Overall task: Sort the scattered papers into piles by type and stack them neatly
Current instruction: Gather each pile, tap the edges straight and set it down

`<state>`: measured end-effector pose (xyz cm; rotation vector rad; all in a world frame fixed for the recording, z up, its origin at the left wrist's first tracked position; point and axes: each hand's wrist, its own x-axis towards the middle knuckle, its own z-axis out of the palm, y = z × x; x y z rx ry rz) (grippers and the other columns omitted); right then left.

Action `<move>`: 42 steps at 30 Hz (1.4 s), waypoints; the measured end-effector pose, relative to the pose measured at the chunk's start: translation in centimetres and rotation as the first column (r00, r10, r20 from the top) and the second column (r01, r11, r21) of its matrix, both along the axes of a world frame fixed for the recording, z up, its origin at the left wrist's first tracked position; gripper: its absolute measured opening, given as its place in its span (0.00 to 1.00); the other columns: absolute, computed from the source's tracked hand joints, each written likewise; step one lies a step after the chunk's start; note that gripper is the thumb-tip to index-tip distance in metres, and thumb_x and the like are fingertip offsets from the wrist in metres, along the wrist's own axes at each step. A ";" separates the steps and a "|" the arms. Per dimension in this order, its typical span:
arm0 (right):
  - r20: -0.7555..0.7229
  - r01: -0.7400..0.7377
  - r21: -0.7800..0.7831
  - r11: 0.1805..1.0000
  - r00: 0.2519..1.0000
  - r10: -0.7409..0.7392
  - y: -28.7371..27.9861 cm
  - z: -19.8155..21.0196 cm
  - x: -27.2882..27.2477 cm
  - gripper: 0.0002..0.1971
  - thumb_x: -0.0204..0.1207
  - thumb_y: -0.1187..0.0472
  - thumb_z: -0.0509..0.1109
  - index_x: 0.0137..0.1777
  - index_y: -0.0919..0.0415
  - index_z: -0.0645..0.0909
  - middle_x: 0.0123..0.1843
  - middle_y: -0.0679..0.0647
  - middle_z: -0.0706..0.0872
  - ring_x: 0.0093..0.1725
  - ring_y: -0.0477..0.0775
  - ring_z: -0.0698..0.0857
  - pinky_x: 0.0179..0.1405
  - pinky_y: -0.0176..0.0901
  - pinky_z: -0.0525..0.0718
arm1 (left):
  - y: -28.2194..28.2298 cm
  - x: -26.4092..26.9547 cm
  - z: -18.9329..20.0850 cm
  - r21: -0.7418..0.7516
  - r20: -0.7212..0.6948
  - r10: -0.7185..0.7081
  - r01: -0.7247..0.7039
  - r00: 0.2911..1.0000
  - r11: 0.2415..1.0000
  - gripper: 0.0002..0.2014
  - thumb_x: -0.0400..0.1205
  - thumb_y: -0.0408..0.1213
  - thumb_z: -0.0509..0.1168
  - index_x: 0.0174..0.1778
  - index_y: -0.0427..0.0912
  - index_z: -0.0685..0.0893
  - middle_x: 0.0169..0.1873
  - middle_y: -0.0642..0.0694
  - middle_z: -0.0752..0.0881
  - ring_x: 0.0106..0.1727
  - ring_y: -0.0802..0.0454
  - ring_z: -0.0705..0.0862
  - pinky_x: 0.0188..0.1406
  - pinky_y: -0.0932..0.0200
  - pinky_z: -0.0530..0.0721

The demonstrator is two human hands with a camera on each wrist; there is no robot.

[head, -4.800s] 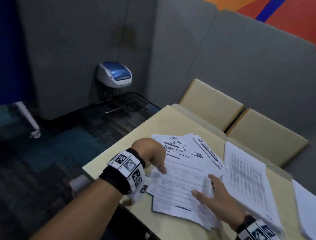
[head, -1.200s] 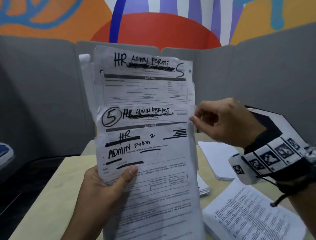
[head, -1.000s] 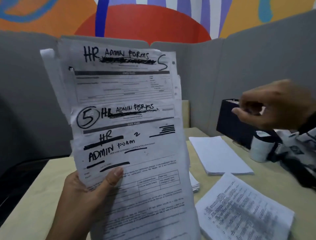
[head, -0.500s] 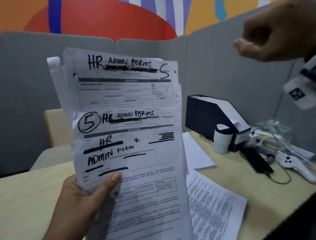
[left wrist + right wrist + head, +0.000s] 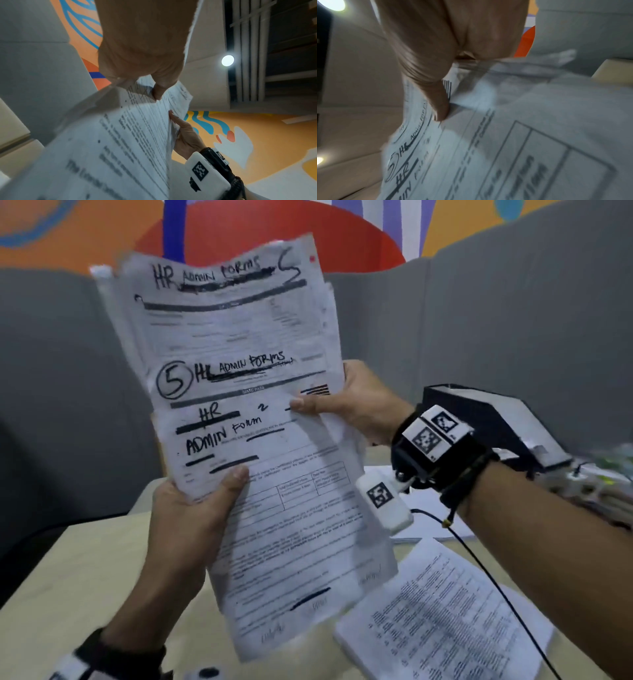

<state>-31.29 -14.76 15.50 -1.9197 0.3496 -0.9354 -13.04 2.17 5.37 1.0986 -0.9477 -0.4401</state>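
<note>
A fanned bundle of HR admin forms with black marker headings stands upright in the air above the table. My left hand grips its lower left edge, thumb on the front sheet. My right hand pinches the right edge at mid height, thumb on the front and fingers behind. In the left wrist view the forms run blurred below the left hand, with the right hand at their far edge. The right wrist view has the right hand's thumb pressed on the forms.
A stack of printed text pages lies on the beige table at lower right. A blank white stack lies behind my right wrist. A dark file holder with cluttered items beside it stands at the right. Grey partition panels enclose the table.
My right hand, raised in the air half a second ago, has come down and taken the right edge of the forms. The bundle has tilted slightly left.
</note>
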 end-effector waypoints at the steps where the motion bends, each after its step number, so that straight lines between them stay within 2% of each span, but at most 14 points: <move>1: 0.040 -0.007 -0.018 1.000 0.999 0.008 0.1 -0.2 0.9 0.19 0.77 0.72 0.80 0.66 0.78 0.84 0.63 0.73 0.90 0.64 0.74 0.90 0.67 0.65 0.88 | 0.4 0.6 -0.2 0.008 -0.012 0.013 -0.013 1.000 1.000 0.14 0.78 0.38 0.78 0.59 0.42 0.91 0.53 0.46 0.96 0.53 0.45 0.95 0.54 0.45 0.92; 4: 0.177 0.036 -0.053 0.998 0.984 -0.026 0.1 -0.1 3.3 0.17 0.79 0.71 0.79 0.65 0.78 0.85 0.62 0.72 0.91 0.63 0.73 0.90 0.65 0.68 0.89 | 1.5 2.0 -1.5 0.057 -0.035 0.057 -0.055 0.998 0.997 0.18 0.79 0.42 0.77 0.65 0.43 0.87 0.55 0.49 0.95 0.53 0.48 0.95 0.55 0.44 0.91; 8: 0.320 0.144 -0.103 0.984 0.942 -0.104 -0.6 2.6 5.7 0.17 0.78 0.71 0.80 0.64 0.80 0.85 0.59 0.69 0.92 0.57 0.63 0.94 0.55 0.53 0.93 | 2.6 3.1 -4.2 0.143 -0.093 0.065 -0.052 0.994 0.988 0.22 0.77 0.44 0.77 0.67 0.47 0.85 0.56 0.50 0.94 0.55 0.49 0.94 0.57 0.45 0.89; 13: 0.310 0.165 -0.256 0.953 0.947 -0.081 -1.3 7.5 6.8 0.19 0.77 0.67 0.82 0.65 0.77 0.86 0.60 0.67 0.93 0.59 0.63 0.94 0.56 0.52 0.92 | 3.7 3.4 -6.5 0.322 -0.005 -0.033 0.033 0.999 0.946 0.17 0.80 0.38 0.77 0.64 0.50 0.84 0.51 0.50 0.94 0.49 0.45 0.95 0.61 0.37 0.88; 15: 0.281 0.112 -0.259 0.959 0.959 -0.036 -1.6 7.9 6.8 0.21 0.77 0.67 0.81 0.66 0.78 0.84 0.61 0.68 0.92 0.60 0.66 0.93 0.58 0.56 0.92 | 4.1 3.0 -6.9 0.374 0.049 -0.092 0.067 0.995 0.925 0.18 0.79 0.42 0.80 0.63 0.51 0.84 0.52 0.50 0.93 0.50 0.41 0.94 0.61 0.36 0.86; 19: 0.260 0.115 -0.238 0.964 0.964 -0.051 -2.0 6.2 6.5 0.21 0.76 0.69 0.81 0.66 0.79 0.84 0.62 0.71 0.91 0.60 0.68 0.93 0.59 0.58 0.92 | 4.4 2.9 -6.4 0.372 0.034 -0.037 0.021 0.999 0.928 0.34 0.68 0.52 0.78 0.70 0.55 0.76 0.59 0.53 0.90 0.53 0.57 0.92 0.50 0.58 0.84; 22: 0.241 0.132 -0.206 0.970 0.967 -0.080 -1.5 4.1 6.0 0.20 0.76 0.71 0.82 0.65 0.78 0.85 0.62 0.68 0.92 0.60 0.64 0.93 0.60 0.55 0.91 | 4.6 4.1 -5.3 0.296 -0.009 0.071 -0.065 0.997 0.953 0.40 0.68 0.53 0.77 0.76 0.55 0.70 0.65 0.53 0.84 0.61 0.62 0.86 0.51 0.63 0.80; 24: 0.232 0.145 -0.203 0.968 0.968 -0.096 -0.5 2.3 5.6 0.18 0.77 0.71 0.80 0.66 0.77 0.86 0.62 0.67 0.92 0.61 0.62 0.93 0.60 0.53 0.92 | 5.0 5.0 -4.6 0.249 -0.038 0.095 -0.083 0.995 0.965 0.41 0.68 0.54 0.77 0.77 0.55 0.70 0.66 0.54 0.83 0.65 0.62 0.84 0.54 0.63 0.79; 26: 0.209 0.141 -0.216 0.966 0.973 -0.095 0.7 0.4 5.2 0.17 0.78 0.72 0.79 0.66 0.76 0.86 0.62 0.65 0.92 0.61 0.60 0.93 0.61 0.54 0.92 | 5.6 5.6 -4.2 0.231 -0.036 0.081 -0.071 0.996 0.970 0.42 0.69 0.63 0.81 0.76 0.60 0.69 0.66 0.59 0.83 0.66 0.64 0.84 0.57 0.61 0.80; 30: 0.143 0.128 -0.234 0.964 0.985 -0.096 2.8 -2.2 3.1 0.15 0.78 0.71 0.79 0.64 0.73 0.87 0.60 0.63 0.93 0.59 0.61 0.93 0.61 0.60 0.92 | 5.8 5.8 -4.2 0.255 0.016 0.040 -0.043 0.999 0.966 0.45 0.61 0.71 0.81 0.72 0.72 0.69 0.67 0.67 0.81 0.65 0.71 0.82 0.65 0.56 0.81; 33: 0.156 0.143 -0.189 0.972 0.981 -0.114 4.2 -3.4 1.2 0.15 0.78 0.71 0.79 0.63 0.72 0.88 0.60 0.61 0.94 0.59 0.60 0.94 0.60 0.57 0.92 | 5.1 4.9 -4.1 0.229 0.042 -0.025 0.015 0.999 0.973 0.51 0.57 0.71 0.82 0.76 0.69 0.69 0.72 0.65 0.82 0.73 0.64 0.81 0.76 0.44 0.78; 35: 0.169 0.157 -0.165 0.974 0.977 -0.129 5.3 -4.1 0.4 0.15 0.78 0.71 0.79 0.64 0.72 0.88 0.60 0.60 0.94 0.60 0.59 0.94 0.61 0.56 0.92 | 4.4 3.7 -3.2 0.186 0.060 -0.090 0.078 0.994 0.979 0.41 0.68 0.62 0.84 0.75 0.61 0.75 0.69 0.62 0.87 0.71 0.61 0.85 0.73 0.42 0.80; 38: 0.214 0.196 -0.191 0.962 0.965 -0.154 6.8 -4.3 -0.6 0.13 0.78 0.72 0.79 0.62 0.68 0.90 0.58 0.55 0.95 0.58 0.54 0.94 0.58 0.46 0.91 | 3.4 2.0 -1.3 0.133 0.089 -0.179 0.167 0.980 0.977 0.22 0.76 0.43 0.77 0.66 0.48 0.86 0.61 0.53 0.93 0.63 0.52 0.91 0.64 0.44 0.86; 42: 0.239 0.306 -0.235 0.922 0.938 -0.251 8.7 -2.2 -3.7 0.09 0.75 0.66 0.82 0.54 0.57 0.92 0.52 0.45 0.96 0.52 0.46 0.95 0.51 0.39 0.92 | 2.6 0.4 1.0 0.034 0.094 -0.203 0.201 0.975 0.979 0.11 0.77 0.37 0.74 0.55 0.44 0.94 0.53 0.46 0.96 0.55 0.45 0.95 0.51 0.50 0.94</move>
